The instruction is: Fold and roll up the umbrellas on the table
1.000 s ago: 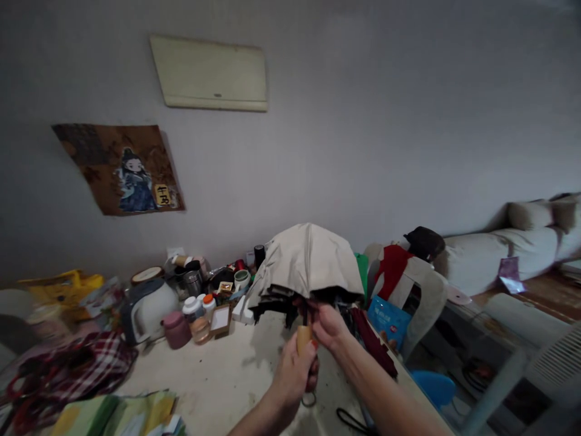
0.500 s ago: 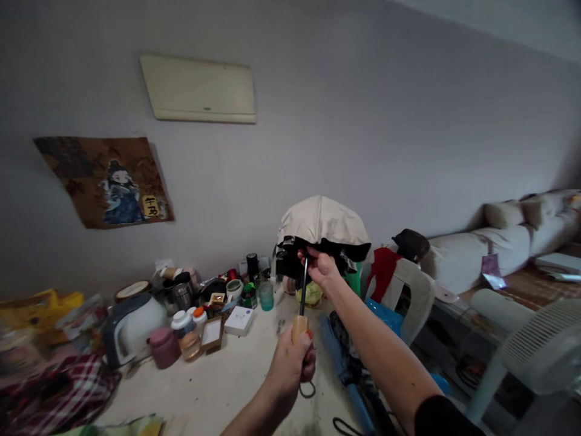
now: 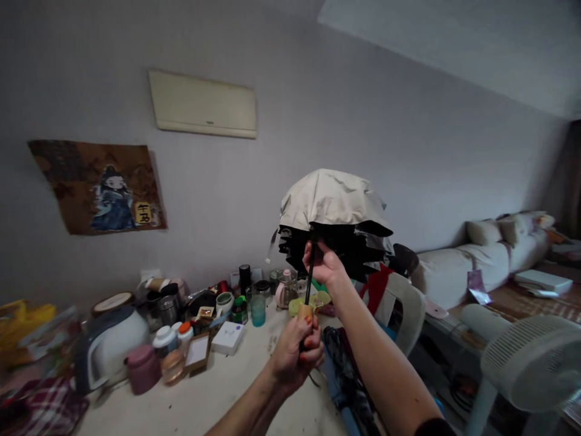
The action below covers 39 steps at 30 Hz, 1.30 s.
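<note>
In front of me, above the table, is a partly spread umbrella (image 3: 333, 197) with a cream outside and a black underside. Its folds hang loosely and the rim is uneven. My left hand (image 3: 297, 351) is wrapped round the light wooden handle at the bottom. Higher up, my right hand (image 3: 323, 263) grips the dark shaft just under the canopy. The canopy's shadow partly hides the right fingertips. A dark cord dangles below the left hand.
A white table (image 3: 209, 399) bears a kettle (image 3: 115, 345), a pink jar (image 3: 143, 368), a white box (image 3: 228, 337) and a teal glass (image 3: 258, 310). Folded umbrellas (image 3: 342, 375) lie at right. Beyond stand a plastic chair (image 3: 403, 303), a fan (image 3: 529, 363) and a sofa (image 3: 445, 272).
The canopy has spread wider and sits higher in view. My right hand is still on the shaft below it, and my left hand still holds the handle. The view has shifted slightly.
</note>
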### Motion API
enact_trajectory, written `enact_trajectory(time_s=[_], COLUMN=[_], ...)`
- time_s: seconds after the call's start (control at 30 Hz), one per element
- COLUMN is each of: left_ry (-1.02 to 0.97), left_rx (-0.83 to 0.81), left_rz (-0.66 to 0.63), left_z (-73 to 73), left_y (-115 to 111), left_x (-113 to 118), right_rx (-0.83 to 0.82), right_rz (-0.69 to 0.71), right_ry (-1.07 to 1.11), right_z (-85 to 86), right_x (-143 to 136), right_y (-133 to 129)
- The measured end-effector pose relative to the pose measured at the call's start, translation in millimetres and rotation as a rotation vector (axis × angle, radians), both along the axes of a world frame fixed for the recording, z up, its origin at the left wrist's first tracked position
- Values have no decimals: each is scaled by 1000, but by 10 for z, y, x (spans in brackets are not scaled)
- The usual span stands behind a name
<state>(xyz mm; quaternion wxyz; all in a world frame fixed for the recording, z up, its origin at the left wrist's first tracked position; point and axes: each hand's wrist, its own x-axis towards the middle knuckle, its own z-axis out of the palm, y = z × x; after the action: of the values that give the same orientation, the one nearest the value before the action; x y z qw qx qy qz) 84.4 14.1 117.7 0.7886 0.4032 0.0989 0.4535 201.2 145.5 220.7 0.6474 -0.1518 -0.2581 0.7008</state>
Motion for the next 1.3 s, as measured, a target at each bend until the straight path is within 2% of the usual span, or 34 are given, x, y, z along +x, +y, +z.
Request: enact_trajectory(time_s=[0.1, 0.27, 0.5, 0.63, 0.73, 0.9, 1.1, 1.2, 1.3], left_ry=[-25, -21, 89, 105, 139, 190, 220, 263, 331], left_rx=[-19, -30, -93, -35, 18, 66, 17, 35, 79], left_rz=[-8, 32, 41, 64, 84, 96, 148, 170, 189], left_z=[39, 121, -94, 8, 104, 132, 114, -18, -282], left_y=[-10, -22, -141, -89, -46, -54, -52, -32, -40], left_x=[72, 171, 207, 169, 146, 147, 136, 163, 173], right_rx=[-38, -80, -36, 31, 69, 110, 42, -33, -43], right_rz=[45, 47, -45, -39, -50, -65, -17, -55, -116], right_ry=[22, 41, 57, 34, 15, -46, -53, -55, -121], right_z=[64, 206, 478, 637, 655, 507, 134, -45, -204], right_x=[53, 132, 425, 482, 440, 311, 37, -67, -144], right_y=[-49, 38, 145, 124, 78, -44, -304, -378, -431])
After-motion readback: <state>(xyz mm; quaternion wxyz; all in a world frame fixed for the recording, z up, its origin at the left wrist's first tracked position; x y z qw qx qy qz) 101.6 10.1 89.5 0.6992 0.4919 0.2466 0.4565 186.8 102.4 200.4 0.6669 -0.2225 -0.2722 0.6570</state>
